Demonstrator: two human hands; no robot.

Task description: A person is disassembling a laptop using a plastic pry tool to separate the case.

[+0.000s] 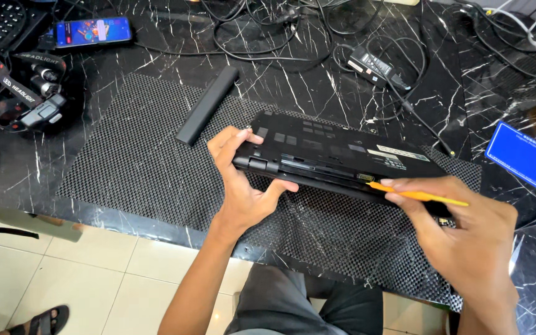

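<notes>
Between thumb and forefinger of the right hand [466,239] sits a thin orange pry tool [420,195], pinched shut, its tip at the near edge seam of the laptop [336,152]. Left hand [243,180] clamps the hinge corner – fingers over the base, thumb under, closed firmly around it. That black laptop lies upside down on a woven anti-slip mat [138,161], its near edge tilted up. It looks rigid and moderately heavy, its plastic shell likely brittle at the clips – best held by corners and edges. Beyond it rest a removed battery bar [208,105], a power adapter [373,65] and a headlamp [32,93] on the black marble table [156,56]
</notes>
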